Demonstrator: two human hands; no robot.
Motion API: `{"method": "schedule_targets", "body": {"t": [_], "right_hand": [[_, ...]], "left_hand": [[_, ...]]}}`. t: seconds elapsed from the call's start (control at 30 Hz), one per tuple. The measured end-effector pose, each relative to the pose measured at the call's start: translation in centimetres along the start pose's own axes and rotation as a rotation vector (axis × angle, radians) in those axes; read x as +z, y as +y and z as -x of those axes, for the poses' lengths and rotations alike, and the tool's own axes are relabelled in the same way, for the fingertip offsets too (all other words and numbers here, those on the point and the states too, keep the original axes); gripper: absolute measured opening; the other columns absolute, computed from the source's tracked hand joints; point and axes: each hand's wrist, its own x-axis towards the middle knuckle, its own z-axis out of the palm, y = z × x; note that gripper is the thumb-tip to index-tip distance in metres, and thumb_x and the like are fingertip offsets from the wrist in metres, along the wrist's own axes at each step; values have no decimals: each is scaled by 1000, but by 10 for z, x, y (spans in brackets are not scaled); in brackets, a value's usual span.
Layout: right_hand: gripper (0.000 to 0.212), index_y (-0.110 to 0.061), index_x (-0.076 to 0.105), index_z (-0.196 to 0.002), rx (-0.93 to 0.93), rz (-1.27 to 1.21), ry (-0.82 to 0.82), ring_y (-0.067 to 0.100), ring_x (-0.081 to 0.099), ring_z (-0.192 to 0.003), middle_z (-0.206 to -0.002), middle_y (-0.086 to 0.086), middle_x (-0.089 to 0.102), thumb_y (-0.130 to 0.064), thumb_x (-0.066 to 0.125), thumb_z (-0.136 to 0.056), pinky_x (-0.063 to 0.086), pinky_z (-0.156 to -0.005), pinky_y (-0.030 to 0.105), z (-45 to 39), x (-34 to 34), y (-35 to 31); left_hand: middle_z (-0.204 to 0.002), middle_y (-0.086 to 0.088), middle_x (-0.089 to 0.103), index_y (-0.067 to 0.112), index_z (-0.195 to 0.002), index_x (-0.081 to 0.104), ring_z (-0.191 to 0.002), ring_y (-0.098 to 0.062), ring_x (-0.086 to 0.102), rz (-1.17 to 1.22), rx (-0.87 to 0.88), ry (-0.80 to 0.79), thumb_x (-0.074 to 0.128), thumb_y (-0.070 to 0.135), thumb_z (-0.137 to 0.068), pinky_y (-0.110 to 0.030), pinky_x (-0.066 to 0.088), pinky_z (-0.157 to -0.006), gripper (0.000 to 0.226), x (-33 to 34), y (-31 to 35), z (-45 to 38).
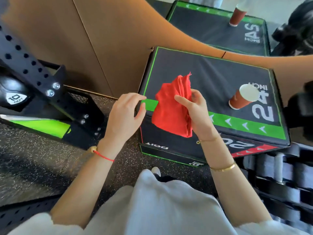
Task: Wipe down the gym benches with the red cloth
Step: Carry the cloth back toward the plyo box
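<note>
The red cloth (171, 109) is held bunched in the right hand (194, 114), pinched between thumb and fingers, up above the near-left corner of the near box (211, 78). The cloth's lower folds hang over the box's front edge, across the green stripe. The left hand (123, 116) is kept loose and empty, fingers spread and lightly curled, fingertips just at the box's left corner; whether the corner is actually touched cannot be told.

On the box top, a wide stretch of black surface is left free behind and to the right of the cloth. A red cup (243, 98) is standing near the right front corner, beside the large "24" print, well apart from the cloth. The top is bordered in green along its left and far edges.

A brown wall (101, 39) is pressed up against the box's left and far sides. A second box (211, 29) is seen beyond, with another cup (237, 16) on it. To the left, a black rack (33, 68) is set on the speckled floor (42, 167), with open floor between it and the box. Dumbbells (279, 170) are crowded in low on the right.
</note>
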Motion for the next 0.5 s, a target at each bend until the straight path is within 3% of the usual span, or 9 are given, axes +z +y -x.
{"method": "schedule_targets", "body": {"t": [0.2, 0.37, 0.5], "right_hand": [[46, -8, 55, -117, 20, 29, 39, 17, 64, -94, -104, 5, 66, -14, 78, -78, 53, -91, 39, -68, -5, -2], [44, -9, 54, -118, 50, 91, 51, 18, 64, -96, -109, 9, 65, -15, 76, -80, 53, -93, 40, -103, -5, 8], [40, -9, 52, -115, 37, 261, 86, 18, 61, -97, -109, 8, 63, -13, 74, -82, 52, -93, 40, -120, -7, 20]], "left_hand": [[-114, -3, 67, 11, -115, 65, -111, -20, 58, 17, 41, -39, 52, 19, -95, -35, 49, -96, 25, 45, -16, -62], [-114, -4, 67, 11, -114, 65, -111, -21, 59, 27, 74, -102, 52, 18, -94, -40, 50, -94, 25, 72, -31, -94], [-113, -4, 68, 10, -113, 66, -109, -23, 60, 16, 109, -159, 53, 16, -93, -41, 50, -93, 25, 88, -42, -110]]}}
